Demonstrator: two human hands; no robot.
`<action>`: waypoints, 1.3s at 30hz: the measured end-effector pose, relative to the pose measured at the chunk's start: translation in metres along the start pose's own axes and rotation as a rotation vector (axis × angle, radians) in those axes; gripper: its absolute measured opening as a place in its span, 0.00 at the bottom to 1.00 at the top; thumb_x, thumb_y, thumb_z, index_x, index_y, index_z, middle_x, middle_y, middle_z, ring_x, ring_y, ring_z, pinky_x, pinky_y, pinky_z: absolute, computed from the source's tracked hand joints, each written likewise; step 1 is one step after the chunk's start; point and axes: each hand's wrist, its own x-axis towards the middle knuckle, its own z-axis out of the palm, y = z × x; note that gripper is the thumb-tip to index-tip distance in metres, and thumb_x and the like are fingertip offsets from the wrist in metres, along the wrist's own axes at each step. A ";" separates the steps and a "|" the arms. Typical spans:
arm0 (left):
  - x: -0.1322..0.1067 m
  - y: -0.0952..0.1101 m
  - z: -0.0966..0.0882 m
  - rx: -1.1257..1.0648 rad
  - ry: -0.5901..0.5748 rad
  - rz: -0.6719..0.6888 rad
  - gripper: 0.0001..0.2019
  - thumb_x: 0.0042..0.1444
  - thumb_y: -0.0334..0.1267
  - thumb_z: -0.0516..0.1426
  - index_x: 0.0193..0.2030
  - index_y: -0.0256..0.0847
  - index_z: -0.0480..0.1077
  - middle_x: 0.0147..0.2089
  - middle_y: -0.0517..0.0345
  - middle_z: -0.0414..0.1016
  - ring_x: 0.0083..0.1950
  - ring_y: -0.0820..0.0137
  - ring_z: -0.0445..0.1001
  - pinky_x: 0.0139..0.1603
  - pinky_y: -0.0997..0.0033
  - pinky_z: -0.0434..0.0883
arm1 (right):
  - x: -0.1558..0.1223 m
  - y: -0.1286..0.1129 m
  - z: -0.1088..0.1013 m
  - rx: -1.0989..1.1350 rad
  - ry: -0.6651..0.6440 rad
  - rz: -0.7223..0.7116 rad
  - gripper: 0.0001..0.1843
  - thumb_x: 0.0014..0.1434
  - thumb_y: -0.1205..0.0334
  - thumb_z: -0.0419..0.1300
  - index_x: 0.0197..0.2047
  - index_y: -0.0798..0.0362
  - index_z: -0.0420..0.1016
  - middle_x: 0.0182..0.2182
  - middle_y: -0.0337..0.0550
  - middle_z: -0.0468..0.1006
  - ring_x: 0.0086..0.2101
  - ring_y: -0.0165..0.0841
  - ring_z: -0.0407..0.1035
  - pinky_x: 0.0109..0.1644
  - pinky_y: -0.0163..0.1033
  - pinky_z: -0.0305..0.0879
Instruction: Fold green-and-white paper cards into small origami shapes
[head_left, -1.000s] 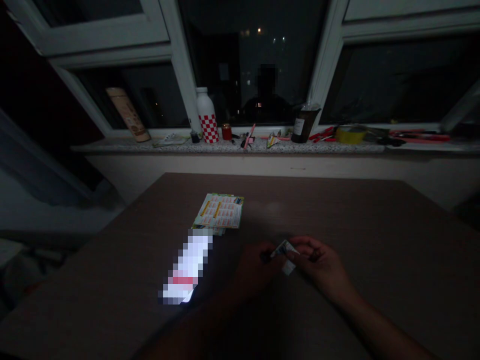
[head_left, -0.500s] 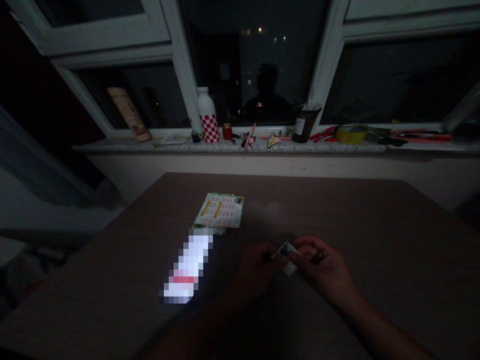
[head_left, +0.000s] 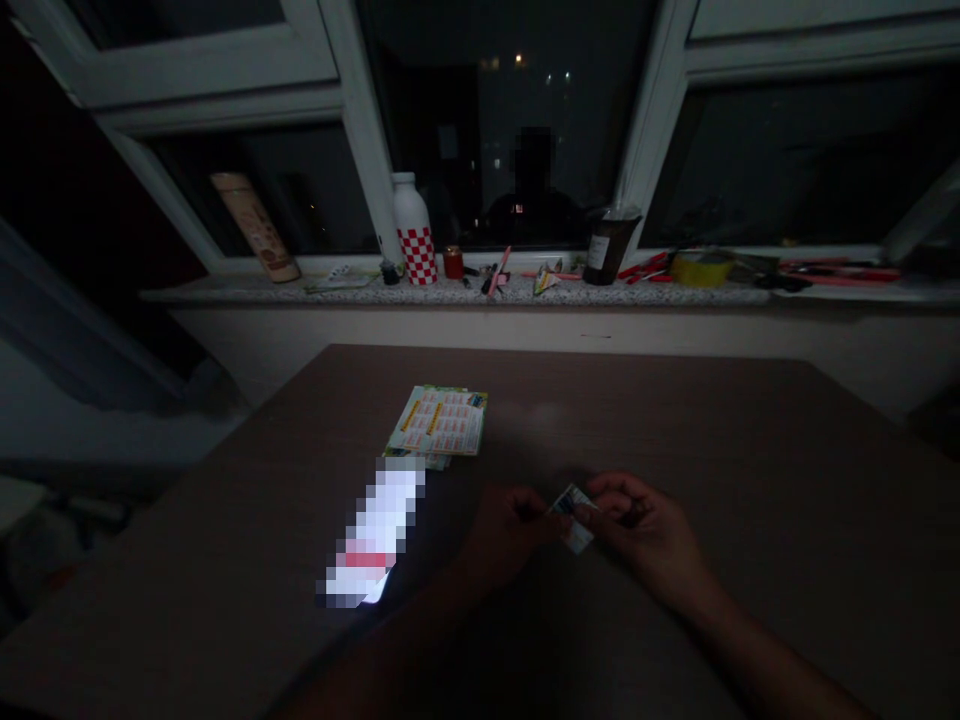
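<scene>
Both my hands meet over the dark brown table [head_left: 750, 450] and pinch one small folded piece of printed paper [head_left: 574, 518] between them. My left hand [head_left: 510, 535] grips its left end with closed fingers. My right hand [head_left: 645, 530] holds its right end between thumb and curled fingers. The paper hangs just above the tabletop. A lit phone [head_left: 371, 540] lies flat to the left of my left hand, its screen glowing white.
A stack of printed leaflets [head_left: 439, 425] lies beyond the phone. The stone windowsill [head_left: 465, 292] carries a red-and-white checked bottle [head_left: 415, 232], a dark cup [head_left: 607, 245], a yellow tape roll [head_left: 701, 268], a leaning tube [head_left: 255, 228] and several small items. The room is very dim.
The folded paper has been turned slightly between my fingers and looks more compact. Both hands stay in nearly the same place.
</scene>
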 end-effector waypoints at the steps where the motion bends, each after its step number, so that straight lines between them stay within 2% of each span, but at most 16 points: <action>1: 0.000 0.000 0.000 -0.001 0.000 -0.003 0.15 0.45 0.47 0.62 0.23 0.35 0.69 0.19 0.64 0.64 0.21 0.78 0.57 0.22 0.77 0.52 | 0.000 0.001 -0.001 0.000 0.003 0.000 0.14 0.46 0.58 0.68 0.34 0.52 0.70 0.20 0.34 0.75 0.22 0.27 0.70 0.26 0.30 0.65; 8: 0.003 -0.003 -0.007 -0.137 -0.130 0.027 0.15 0.46 0.46 0.61 0.22 0.35 0.69 0.18 0.64 0.65 0.20 0.78 0.58 0.21 0.77 0.53 | 0.000 -0.003 0.000 -0.008 -0.001 0.028 0.17 0.44 0.55 0.69 0.34 0.53 0.71 0.19 0.35 0.74 0.21 0.27 0.69 0.25 0.31 0.64; 13: 0.004 -0.003 -0.011 -0.149 -0.202 0.033 0.16 0.48 0.48 0.60 0.23 0.35 0.71 0.20 0.62 0.67 0.21 0.77 0.62 0.23 0.77 0.56 | 0.000 -0.007 -0.003 0.008 -0.016 0.042 0.17 0.43 0.55 0.69 0.35 0.53 0.72 0.20 0.36 0.75 0.21 0.29 0.70 0.26 0.33 0.65; 16: 0.005 -0.005 -0.009 -0.163 -0.183 0.036 0.16 0.50 0.49 0.59 0.26 0.34 0.72 0.21 0.62 0.67 0.22 0.77 0.62 0.24 0.77 0.57 | 0.002 -0.005 -0.006 0.027 -0.030 0.047 0.18 0.44 0.56 0.69 0.38 0.53 0.72 0.21 0.37 0.76 0.23 0.30 0.71 0.28 0.34 0.66; 20: 0.006 -0.009 -0.006 -0.148 -0.105 0.107 0.17 0.53 0.49 0.57 0.27 0.35 0.72 0.22 0.62 0.65 0.23 0.77 0.60 0.25 0.77 0.56 | 0.002 -0.004 -0.008 0.057 0.007 0.066 0.24 0.43 0.59 0.70 0.44 0.52 0.70 0.24 0.37 0.79 0.25 0.30 0.73 0.29 0.33 0.66; 24: 0.004 -0.008 -0.007 -0.076 -0.063 0.142 0.17 0.54 0.49 0.56 0.28 0.35 0.72 0.22 0.63 0.64 0.24 0.76 0.59 0.25 0.76 0.55 | 0.002 -0.005 -0.008 0.048 0.038 0.048 0.23 0.42 0.58 0.70 0.43 0.52 0.71 0.22 0.36 0.79 0.23 0.30 0.72 0.27 0.32 0.65; 27: 0.003 -0.005 -0.007 -0.050 -0.050 0.143 0.16 0.54 0.48 0.56 0.29 0.35 0.72 0.22 0.64 0.64 0.24 0.76 0.59 0.25 0.76 0.54 | 0.002 -0.003 -0.008 0.021 0.043 0.022 0.21 0.43 0.57 0.70 0.40 0.52 0.71 0.22 0.37 0.78 0.23 0.30 0.72 0.26 0.32 0.65; 33: 0.003 -0.002 -0.008 0.038 -0.051 0.247 0.15 0.55 0.46 0.55 0.28 0.35 0.71 0.25 0.62 0.65 0.27 0.75 0.61 0.29 0.76 0.57 | 0.000 -0.003 0.000 -0.012 0.045 0.021 0.24 0.43 0.55 0.70 0.43 0.52 0.69 0.22 0.37 0.78 0.23 0.31 0.72 0.25 0.32 0.64; 39: 0.007 -0.004 -0.011 -0.018 -0.066 0.209 0.16 0.54 0.47 0.56 0.26 0.35 0.71 0.24 0.62 0.65 0.27 0.74 0.61 0.29 0.75 0.57 | -0.001 0.001 -0.002 0.004 -0.007 0.028 0.24 0.47 0.54 0.67 0.46 0.51 0.69 0.26 0.40 0.80 0.26 0.34 0.74 0.30 0.36 0.67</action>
